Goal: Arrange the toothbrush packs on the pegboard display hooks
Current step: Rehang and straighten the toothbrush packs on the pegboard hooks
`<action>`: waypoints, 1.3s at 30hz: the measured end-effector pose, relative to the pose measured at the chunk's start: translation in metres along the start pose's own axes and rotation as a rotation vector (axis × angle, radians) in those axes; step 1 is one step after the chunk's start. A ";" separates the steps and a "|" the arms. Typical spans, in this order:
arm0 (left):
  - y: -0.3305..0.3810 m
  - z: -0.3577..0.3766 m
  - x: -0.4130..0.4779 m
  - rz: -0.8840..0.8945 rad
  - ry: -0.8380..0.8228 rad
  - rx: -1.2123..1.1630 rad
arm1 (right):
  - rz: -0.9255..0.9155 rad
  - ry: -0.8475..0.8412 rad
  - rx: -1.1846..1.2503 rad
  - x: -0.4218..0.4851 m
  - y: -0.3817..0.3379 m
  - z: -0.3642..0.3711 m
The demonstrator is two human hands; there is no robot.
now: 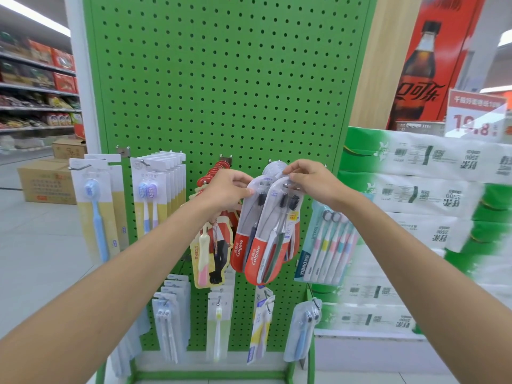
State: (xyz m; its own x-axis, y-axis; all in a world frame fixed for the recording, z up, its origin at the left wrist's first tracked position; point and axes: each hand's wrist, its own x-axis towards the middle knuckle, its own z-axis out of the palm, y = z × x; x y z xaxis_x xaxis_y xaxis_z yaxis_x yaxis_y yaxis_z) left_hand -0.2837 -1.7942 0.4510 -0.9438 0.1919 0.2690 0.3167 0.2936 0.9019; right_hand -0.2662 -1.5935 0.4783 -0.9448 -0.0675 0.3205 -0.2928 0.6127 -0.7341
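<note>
Two hands up: left hand (225,189) pinched the rear Colgate pack (240,246) by its edge, right hand (310,181) pinched the front pack (256,260) at its top. That made two red packs against one green pegboard (221,79).

Colgate, white on red, runs upward along the foot of both toothbrush packs (257,256) straight ahead of you. At 4 o'clock from them, YIBAO stands in white on the blue foot of the multi-brush pack (324,253). At your 2 o'clock the price sign (475,117) reads 19.8 in red, header line illegible. At 1 o'clock the red cola poster (426,65) carries white Chinese script. At 3 o'clock the paper-roll packs (432,195) show 2500, printed upside down.
</note>
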 end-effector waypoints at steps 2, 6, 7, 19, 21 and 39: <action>-0.001 0.000 0.000 -0.015 -0.007 -0.021 | 0.014 -0.026 0.004 0.000 0.000 0.000; -0.004 0.000 0.000 -0.045 -0.021 -0.074 | 0.030 -0.053 -0.018 -0.003 -0.003 -0.002; -0.003 0.001 0.000 -0.049 -0.021 -0.079 | 0.026 -0.066 -0.027 -0.003 -0.003 -0.002; -0.010 0.006 0.008 -0.046 0.030 -0.141 | -0.049 -0.076 -0.093 -0.005 -0.002 -0.003; -0.015 0.007 0.010 -0.045 0.054 -0.181 | -0.053 -0.072 -0.096 -0.006 -0.002 -0.003; 0.011 0.019 0.030 0.035 -0.220 0.048 | -0.090 0.041 -0.285 0.007 0.003 -0.018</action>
State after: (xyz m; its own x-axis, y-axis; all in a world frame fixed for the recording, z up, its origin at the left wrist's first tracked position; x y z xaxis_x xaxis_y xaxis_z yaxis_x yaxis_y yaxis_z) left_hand -0.3064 -1.7674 0.4621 -0.8905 0.4008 0.2152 0.3582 0.3261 0.8749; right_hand -0.2709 -1.5779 0.4891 -0.9085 -0.1031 0.4050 -0.3167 0.8021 -0.5062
